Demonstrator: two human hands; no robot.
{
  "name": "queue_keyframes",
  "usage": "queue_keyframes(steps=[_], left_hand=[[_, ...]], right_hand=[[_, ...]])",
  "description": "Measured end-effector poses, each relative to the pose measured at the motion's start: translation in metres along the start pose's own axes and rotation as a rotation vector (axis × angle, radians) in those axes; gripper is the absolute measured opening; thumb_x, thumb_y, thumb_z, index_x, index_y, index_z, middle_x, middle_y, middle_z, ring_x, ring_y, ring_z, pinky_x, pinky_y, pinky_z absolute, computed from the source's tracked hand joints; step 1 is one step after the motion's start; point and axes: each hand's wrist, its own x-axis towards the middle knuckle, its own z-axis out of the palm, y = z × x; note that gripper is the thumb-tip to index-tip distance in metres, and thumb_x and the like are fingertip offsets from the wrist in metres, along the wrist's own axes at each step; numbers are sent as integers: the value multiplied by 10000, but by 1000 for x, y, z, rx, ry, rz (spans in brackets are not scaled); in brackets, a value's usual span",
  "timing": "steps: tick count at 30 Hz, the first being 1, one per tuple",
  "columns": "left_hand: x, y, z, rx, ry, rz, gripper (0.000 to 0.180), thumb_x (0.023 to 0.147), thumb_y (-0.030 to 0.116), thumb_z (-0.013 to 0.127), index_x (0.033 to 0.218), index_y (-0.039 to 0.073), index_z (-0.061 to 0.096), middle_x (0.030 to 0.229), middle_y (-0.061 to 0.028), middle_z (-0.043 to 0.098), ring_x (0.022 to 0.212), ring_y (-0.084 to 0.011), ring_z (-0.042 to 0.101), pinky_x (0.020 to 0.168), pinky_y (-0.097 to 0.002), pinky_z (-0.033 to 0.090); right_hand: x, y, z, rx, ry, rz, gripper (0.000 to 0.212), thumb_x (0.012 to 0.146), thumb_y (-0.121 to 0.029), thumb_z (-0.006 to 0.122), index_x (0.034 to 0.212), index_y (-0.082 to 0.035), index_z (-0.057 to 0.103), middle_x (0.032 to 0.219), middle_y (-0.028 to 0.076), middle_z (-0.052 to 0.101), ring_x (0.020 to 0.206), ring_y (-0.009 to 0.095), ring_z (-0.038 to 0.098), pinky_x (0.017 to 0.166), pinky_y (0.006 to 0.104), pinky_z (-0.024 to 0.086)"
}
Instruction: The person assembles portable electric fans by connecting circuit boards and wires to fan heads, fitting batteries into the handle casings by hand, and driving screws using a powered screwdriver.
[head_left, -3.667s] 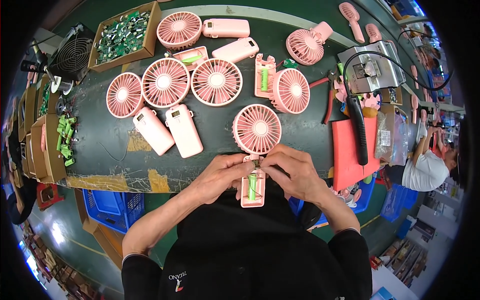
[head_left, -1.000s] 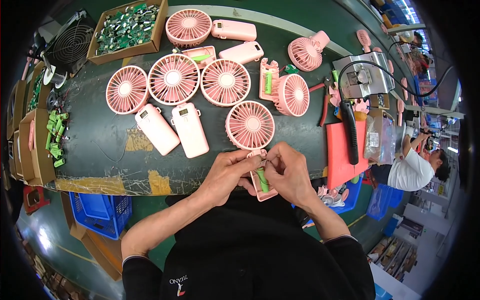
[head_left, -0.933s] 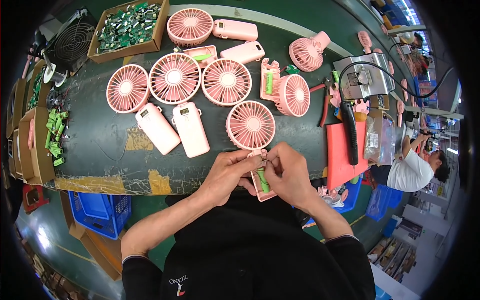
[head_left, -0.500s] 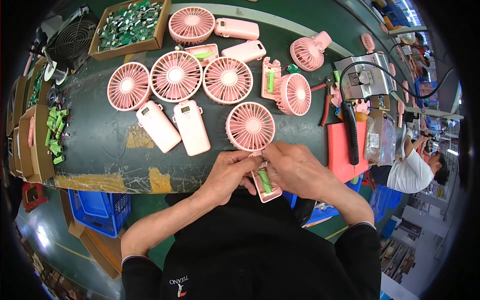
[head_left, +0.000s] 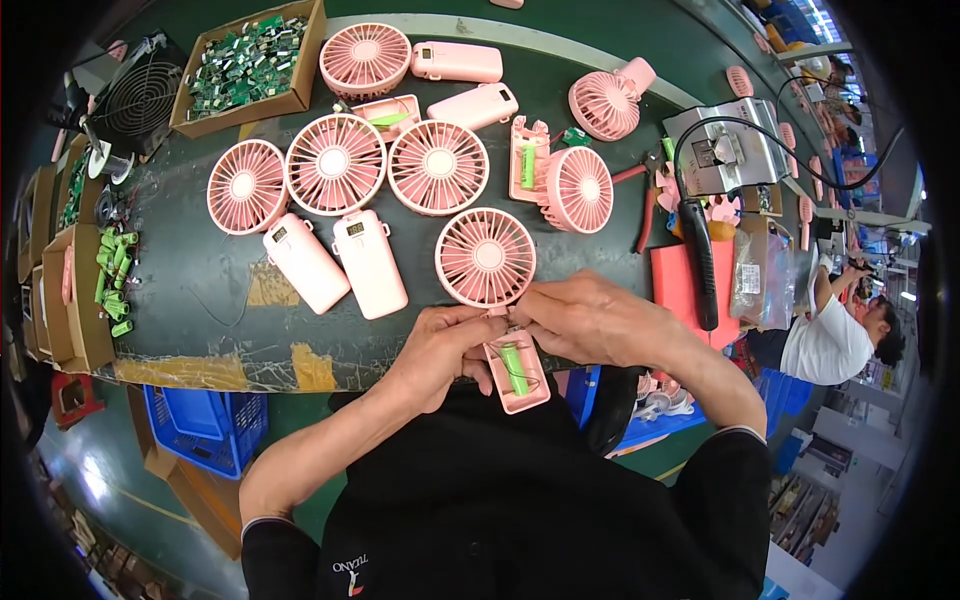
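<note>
A pink handheld fan (head_left: pixel 487 257) lies face up at the bench's front edge, its opened handle shell (head_left: pixel 527 395) pointing toward me. Inside that shell sits a green battery cell (head_left: pixel 514 368) with thin dark wires looping over it. My left hand (head_left: pixel 440 350) pinches the handle's neck from the left, just below the fan head. Close against it, my right hand (head_left: pixel 580 318) has its fingers closed at the same neck from the right. Whatever small part lies between the fingertips is hidden.
Pink fans and handle covers (head_left: pixel 370 262) lie beyond my hands. A carton of green circuit boards (head_left: pixel 250 62) stands at the far left, loose green cells (head_left: pixel 114 270) at the left edge. On the right are a black-handled tool (head_left: pixel 699 265), red-handled pliers (head_left: pixel 646 215) and a metal-cased device (head_left: pixel 730 150).
The view has shifted slightly. The open handle has turned a little and shows more of its inside as my right hand has drawn back from over it. Both hands stay at the neck.
</note>
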Motion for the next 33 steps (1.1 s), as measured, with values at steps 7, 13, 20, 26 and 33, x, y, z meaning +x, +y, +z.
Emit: queue_keyframes(steps=[7,13,20,26,33], left_hand=[[1,1,3,25,33,-1,237,925,152,575,1013,-52,656,837,-113,664,645,-169,654,472,-279,525],[1,-2,5,32,57,17,220,922,142,567,987,-49,657,830,-109,661,634,-164,646,474,-271,520],[2,-2,5,30,83,22,211,926,146,569,980,-38,657,823,-88,653,632,-138,634,474,-255,512],[0,2,7,64,77,21,211,941,156,580,982,-37,657,808,-71,644,614,-114,622,456,-232,487],[1,7,13,83,100,65,210,920,132,611,987,-57,671,775,-63,655,587,-101,610,437,-229,467]], right_hand=[[-3,-1,4,153,188,-24,162,811,-48,646,961,-35,584,841,84,590,729,313,612,575,421,481],[-2,4,10,-68,201,-102,119,788,-101,660,815,-70,549,766,36,499,661,242,571,500,379,416],[0,12,26,53,352,-143,132,751,-26,609,747,-23,477,735,101,495,659,296,579,521,411,455],[-3,11,36,96,432,-125,132,741,-6,601,752,-22,471,735,107,475,647,295,569,529,409,461],[-7,15,33,336,513,-105,107,796,6,690,890,3,639,768,97,578,618,213,583,527,305,453]])
